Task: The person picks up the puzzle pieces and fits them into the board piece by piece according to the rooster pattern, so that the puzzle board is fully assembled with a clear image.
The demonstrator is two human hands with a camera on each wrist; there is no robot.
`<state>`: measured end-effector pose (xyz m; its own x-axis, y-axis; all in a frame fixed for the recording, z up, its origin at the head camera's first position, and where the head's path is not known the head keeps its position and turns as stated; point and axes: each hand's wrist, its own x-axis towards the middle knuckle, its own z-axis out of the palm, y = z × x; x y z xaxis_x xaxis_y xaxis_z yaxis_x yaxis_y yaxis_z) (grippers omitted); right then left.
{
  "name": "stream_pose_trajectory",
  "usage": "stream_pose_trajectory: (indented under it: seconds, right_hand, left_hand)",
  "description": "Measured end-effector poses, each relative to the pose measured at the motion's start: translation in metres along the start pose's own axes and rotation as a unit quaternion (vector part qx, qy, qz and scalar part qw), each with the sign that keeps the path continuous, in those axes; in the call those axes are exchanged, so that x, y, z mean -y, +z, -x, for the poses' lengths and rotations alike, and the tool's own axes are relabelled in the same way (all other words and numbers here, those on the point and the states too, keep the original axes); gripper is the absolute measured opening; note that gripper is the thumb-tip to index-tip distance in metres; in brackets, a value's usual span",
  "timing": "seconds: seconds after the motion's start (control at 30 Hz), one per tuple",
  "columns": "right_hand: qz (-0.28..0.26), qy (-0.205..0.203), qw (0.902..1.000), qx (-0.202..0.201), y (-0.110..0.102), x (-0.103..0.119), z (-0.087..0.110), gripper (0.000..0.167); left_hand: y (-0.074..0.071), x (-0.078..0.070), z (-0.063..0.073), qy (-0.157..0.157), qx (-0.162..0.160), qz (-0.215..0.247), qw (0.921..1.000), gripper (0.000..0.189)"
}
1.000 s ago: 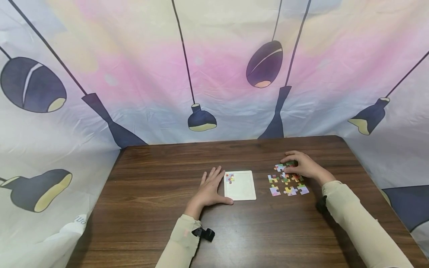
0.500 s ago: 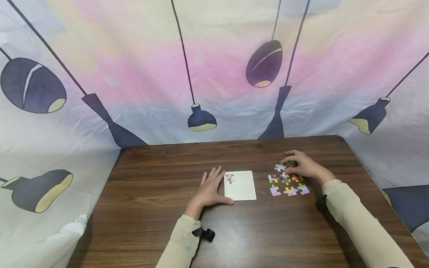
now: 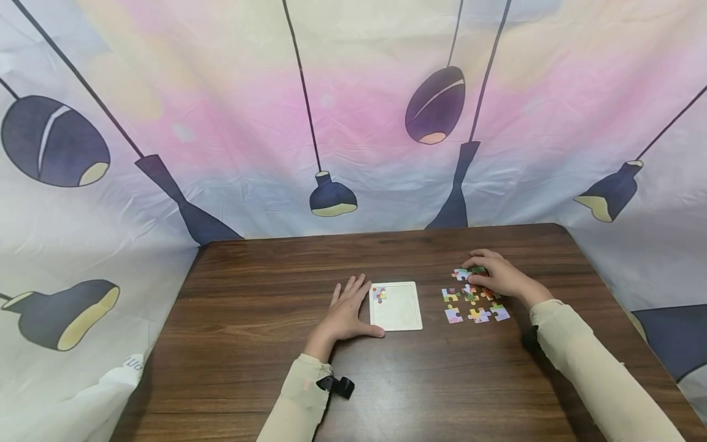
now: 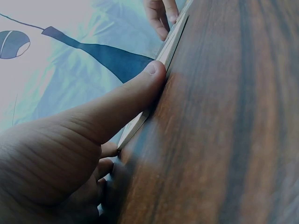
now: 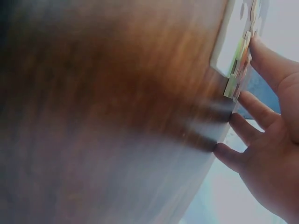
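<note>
- Okay, left hand (image 3: 345, 314): I see it spread wide on the worktop (image 3: 254, 294), fingers along the left edge of the white board (image 3: 399, 313), thumb at the board's near left corner.
- Right hand (image 3: 495, 274): parted fingers, thumb well away from them, reaching down over the far side of the loose puzzle pieces (image 3: 479, 315). My right wrist feed has fingertips on the worktop, thumb touching pieces; some pieces hidden under the hand.
- Loose pieces sit between board and worktop's right edge, well clear of the board. Three mostly lilac ones make the near row, greener and redder ones behind.
- Colourful patch (image 3: 379, 293) lies inside the board's far left corner; one piece or two, I can't tell.
- Pale sleeves (image 3: 585, 362) on both arms, black strap (image 3: 337, 387) at the left wrist.
- Past the worktop's far edge I get a pastel backdrop (image 3: 232, 123) with dark printed lamps (image 3: 333, 195).
</note>
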<state>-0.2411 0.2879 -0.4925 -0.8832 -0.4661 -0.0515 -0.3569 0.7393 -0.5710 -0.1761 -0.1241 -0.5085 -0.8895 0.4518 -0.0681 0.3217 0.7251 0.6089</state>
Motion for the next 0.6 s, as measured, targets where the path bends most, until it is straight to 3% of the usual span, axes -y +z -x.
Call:
stream_pose_trajectory:
  seconds: [0.27,0.6]
  right_hand:
    - [-0.004,-0.01,0.9999,0.0,-0.002,0.0,0.0,0.037]
    - [0.069,-0.024,0.9973,-0.007,0.001,0.012,-0.003,0.03]
  left_hand:
    - [0.001,0.001,0.0,0.003,-0.001,0.002,1.0,0.123]
    - [0.0,0.001,0.0,0.005,-0.002,0.001,1.0,0.123]
